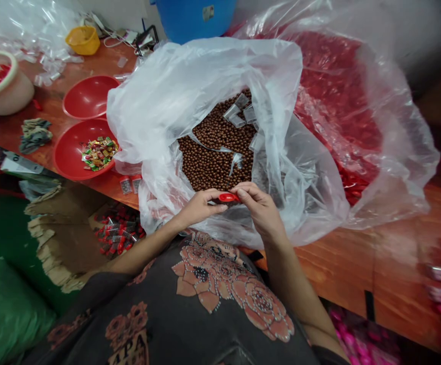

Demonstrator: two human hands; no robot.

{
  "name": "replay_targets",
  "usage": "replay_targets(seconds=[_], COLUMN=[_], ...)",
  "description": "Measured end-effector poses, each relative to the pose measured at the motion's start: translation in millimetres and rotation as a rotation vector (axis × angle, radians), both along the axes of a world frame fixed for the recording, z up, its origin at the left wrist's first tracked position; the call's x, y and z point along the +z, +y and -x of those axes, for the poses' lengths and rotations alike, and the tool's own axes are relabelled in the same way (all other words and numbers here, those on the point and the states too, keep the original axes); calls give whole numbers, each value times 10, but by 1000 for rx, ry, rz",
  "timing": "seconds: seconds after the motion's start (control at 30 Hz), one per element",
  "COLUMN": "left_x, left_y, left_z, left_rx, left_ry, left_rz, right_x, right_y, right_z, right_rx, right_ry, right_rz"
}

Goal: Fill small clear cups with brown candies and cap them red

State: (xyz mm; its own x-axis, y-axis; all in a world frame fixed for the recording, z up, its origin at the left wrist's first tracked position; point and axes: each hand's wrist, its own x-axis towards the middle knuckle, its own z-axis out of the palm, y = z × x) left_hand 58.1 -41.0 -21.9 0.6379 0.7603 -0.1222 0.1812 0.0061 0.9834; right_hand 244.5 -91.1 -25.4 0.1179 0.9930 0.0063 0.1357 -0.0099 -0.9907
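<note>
My left hand [200, 207] and my right hand [260, 209] meet at the near edge of a large translucent plastic bag [190, 68]. Between their fingertips is a small red plastic piece [228, 197] with a hollow oval face, pinched from both sides. Right behind the fingers, the open bag shows many small round brown balls [212, 165]. Several clear little containers [237, 115] lie on the balls toward the back of the bag. A torn strip of film [236, 160] rests on them too.
Left of the bag are a red bowl of wrapped sweets [100, 153], another red bowl [89, 96] and a white tub [14, 91] of red pieces. A bag of red pieces [334, 91] stands at right. Below the table, a cardboard box [68, 228] holds filled red-capped containers [119, 233].
</note>
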Motion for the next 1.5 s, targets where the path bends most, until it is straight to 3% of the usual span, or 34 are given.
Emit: replay_targets(seconds=[0.13,0.2,0.33,0.6,0.77,1.03,1.23,1.37,1.5], left_x=[-55,-74,-66,-69,-83,-76,-83,-76,-59], left_y=[-50,-69,-73,-51,-70,-85,-112,-148,-191], left_z=[-58,-85,-83,-35,-41,-187,-301,-272,-251], left_rx=[13,43,148,159,186,222,299,367,338], left_ry=[-28,-47,-62,-67,-101,-339,-336,-325,-312], left_rz=[23,33,10,-30,70,721,799,750,684], right_x=[-31,-61,-112,-148,-230,-198,-294,-269,-199], right_y=[-31,-64,-117,-115,-90,-143,-187,-222,-210], right_z=[185,249,222,64,83,127,246,278,262], right_rx=[-167,-221,-63,179,138,60,96,71,73], right_ry=[-233,-362,-535,-676,-841,-823,-797,-700,-717], right_rz=[-41,-132,-291,-357,-474,-490,-543,-459,-458])
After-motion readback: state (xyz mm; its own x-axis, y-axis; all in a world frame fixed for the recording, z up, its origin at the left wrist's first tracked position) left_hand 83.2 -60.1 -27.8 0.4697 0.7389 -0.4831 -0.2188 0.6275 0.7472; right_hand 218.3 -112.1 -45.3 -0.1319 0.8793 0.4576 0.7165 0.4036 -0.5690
